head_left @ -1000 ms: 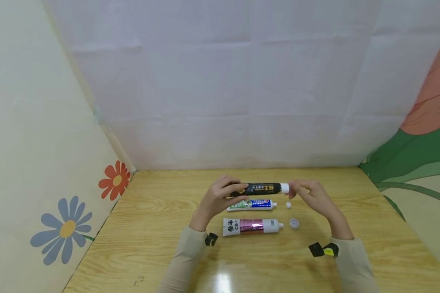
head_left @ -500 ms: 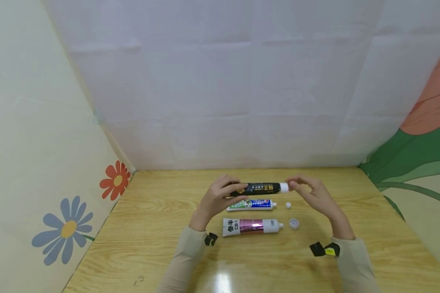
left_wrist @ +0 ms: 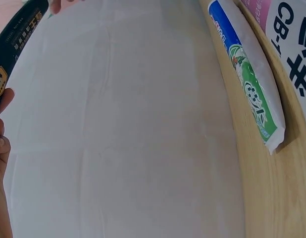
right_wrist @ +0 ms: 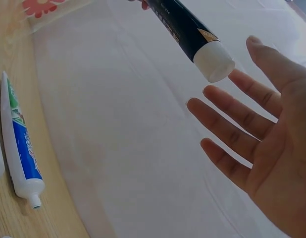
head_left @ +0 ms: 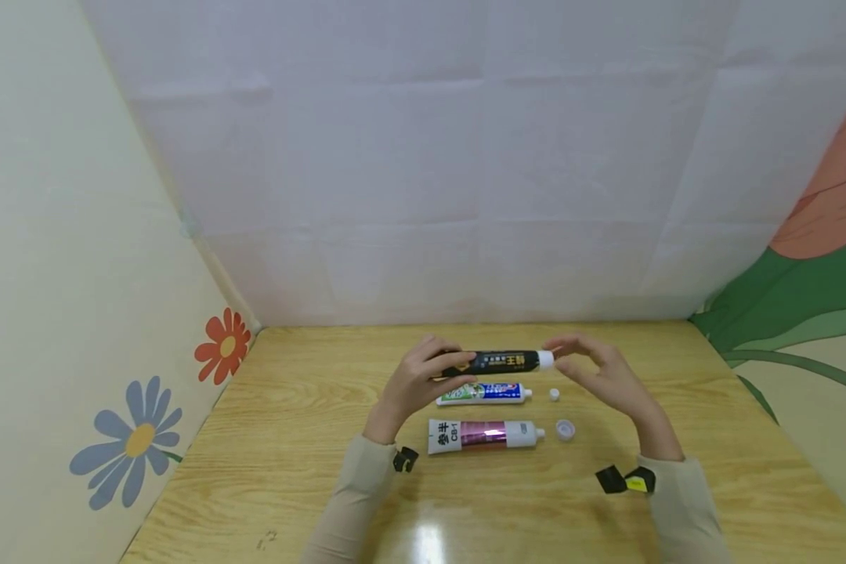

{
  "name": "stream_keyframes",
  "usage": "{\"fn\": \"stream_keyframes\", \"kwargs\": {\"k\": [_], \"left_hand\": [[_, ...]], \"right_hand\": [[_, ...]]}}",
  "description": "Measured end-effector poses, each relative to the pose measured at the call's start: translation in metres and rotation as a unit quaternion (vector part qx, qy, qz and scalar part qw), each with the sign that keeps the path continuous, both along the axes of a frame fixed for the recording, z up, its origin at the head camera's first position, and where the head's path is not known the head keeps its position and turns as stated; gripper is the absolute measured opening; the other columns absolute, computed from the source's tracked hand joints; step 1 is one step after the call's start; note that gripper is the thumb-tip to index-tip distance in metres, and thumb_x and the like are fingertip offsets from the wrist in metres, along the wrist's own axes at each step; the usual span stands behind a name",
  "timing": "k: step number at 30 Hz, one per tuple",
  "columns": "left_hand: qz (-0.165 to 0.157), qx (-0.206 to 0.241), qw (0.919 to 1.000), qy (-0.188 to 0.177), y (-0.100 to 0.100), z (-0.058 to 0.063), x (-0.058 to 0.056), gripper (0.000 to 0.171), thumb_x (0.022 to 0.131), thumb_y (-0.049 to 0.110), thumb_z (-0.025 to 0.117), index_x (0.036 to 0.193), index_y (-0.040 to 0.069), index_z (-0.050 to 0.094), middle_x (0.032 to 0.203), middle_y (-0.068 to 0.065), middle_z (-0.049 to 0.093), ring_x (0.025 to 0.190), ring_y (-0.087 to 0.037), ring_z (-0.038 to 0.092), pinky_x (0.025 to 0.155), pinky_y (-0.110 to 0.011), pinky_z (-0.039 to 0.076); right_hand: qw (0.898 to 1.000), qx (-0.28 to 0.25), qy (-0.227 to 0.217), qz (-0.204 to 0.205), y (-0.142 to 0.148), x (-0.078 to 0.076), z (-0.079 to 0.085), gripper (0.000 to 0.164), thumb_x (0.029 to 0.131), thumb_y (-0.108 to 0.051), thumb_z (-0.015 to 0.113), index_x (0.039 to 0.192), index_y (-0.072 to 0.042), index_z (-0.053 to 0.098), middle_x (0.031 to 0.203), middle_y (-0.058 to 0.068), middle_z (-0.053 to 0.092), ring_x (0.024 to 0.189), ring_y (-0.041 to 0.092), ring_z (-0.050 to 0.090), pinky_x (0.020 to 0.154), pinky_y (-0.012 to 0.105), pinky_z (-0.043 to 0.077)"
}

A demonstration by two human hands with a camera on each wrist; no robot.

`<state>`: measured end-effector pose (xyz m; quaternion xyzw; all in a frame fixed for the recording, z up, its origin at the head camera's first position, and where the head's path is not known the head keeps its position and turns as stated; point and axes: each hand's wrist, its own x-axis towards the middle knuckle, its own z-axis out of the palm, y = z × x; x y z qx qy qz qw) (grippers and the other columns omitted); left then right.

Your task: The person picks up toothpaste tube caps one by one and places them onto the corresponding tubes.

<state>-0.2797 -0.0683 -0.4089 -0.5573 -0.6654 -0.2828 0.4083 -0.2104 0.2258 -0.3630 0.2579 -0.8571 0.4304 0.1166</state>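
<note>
My left hand (head_left: 416, 380) grips a black toothpaste tube (head_left: 500, 361) by its tail end, holding it level above the table. Its white cap (right_wrist: 214, 61) is on and points right. Around that cap my right hand (head_left: 602, 376) is spread, thumb apart from the straight fingers; the right wrist view shows a gap between thumb and cap. Below lies a blue and green toothpaste tube (head_left: 489, 394), its bare nozzle beside a small white cap (head_left: 554, 395). Closer to me is a pink and white toothpaste tube (head_left: 482, 436), also uncapped, with a wider white cap (head_left: 565, 430) at its right.
The wooden table (head_left: 289, 470) ends at the back against a white sheet (head_left: 395, 196). Painted flower walls stand on both sides. Both loose caps lie on the table under the right hand.
The right thumb and fingers have come off the white cap and opened out around it. The left hand holds the black tube almost in the same place.
</note>
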Motion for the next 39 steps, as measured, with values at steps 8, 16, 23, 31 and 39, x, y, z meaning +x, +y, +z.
{"fn": "stream_keyframes", "kwargs": {"k": [8,16,23,31,39], "left_hand": [[0.005,-0.002,1.0000,-0.001,0.001,0.000,0.001,0.035,0.077,0.024,0.075,0.108,0.010,0.068,0.094,-0.004,0.064,0.076,-0.011,0.053,0.065,-0.020,0.043],[0.002,-0.002,1.0000,0.004,0.002,0.000,0.001,0.033,0.080,0.027,0.072,0.108,0.010,0.068,0.093,-0.004,0.063,0.075,-0.011,0.052,0.064,-0.021,0.041],[0.002,-0.002,1.0000,0.003,0.002,0.000,0.000,0.032,0.081,0.027,0.072,0.108,0.010,0.068,0.093,-0.004,0.063,0.076,-0.012,0.052,0.064,-0.021,0.042],[0.005,-0.005,1.0000,0.000,0.002,-0.001,0.000,0.033,0.079,0.026,0.074,0.108,0.010,0.068,0.094,-0.004,0.063,0.076,-0.011,0.053,0.065,-0.021,0.043],[0.004,-0.005,1.0000,0.002,0.002,-0.001,0.000,0.033,0.080,0.027,0.072,0.109,0.010,0.068,0.094,-0.004,0.063,0.077,-0.011,0.053,0.065,-0.020,0.043]], "right_hand": [[0.999,-0.023,0.011,0.042,0.008,-0.012,-0.018,0.041,0.082,-0.003,0.068,0.120,-0.009,0.056,0.118,0.006,0.060,0.103,0.004,0.054,0.096,0.059,0.035],[0.999,-0.021,0.019,0.043,0.011,-0.017,-0.027,0.042,0.081,-0.003,0.069,0.120,-0.012,0.057,0.118,0.004,0.060,0.102,0.006,0.055,0.097,0.059,0.035],[0.999,-0.021,0.015,0.037,0.001,-0.003,-0.008,0.035,0.081,0.000,0.068,0.114,-0.005,0.059,0.111,0.009,0.062,0.098,0.003,0.055,0.095,0.060,0.037],[0.999,-0.026,0.011,0.032,-0.001,-0.002,-0.006,0.032,0.081,0.000,0.068,0.111,-0.007,0.061,0.108,0.007,0.062,0.097,0.003,0.055,0.095,0.058,0.037],[0.999,-0.018,0.010,0.025,-0.001,-0.002,-0.006,0.031,0.082,-0.001,0.067,0.112,-0.005,0.061,0.108,0.008,0.063,0.097,0.002,0.055,0.095,0.057,0.039]]}}
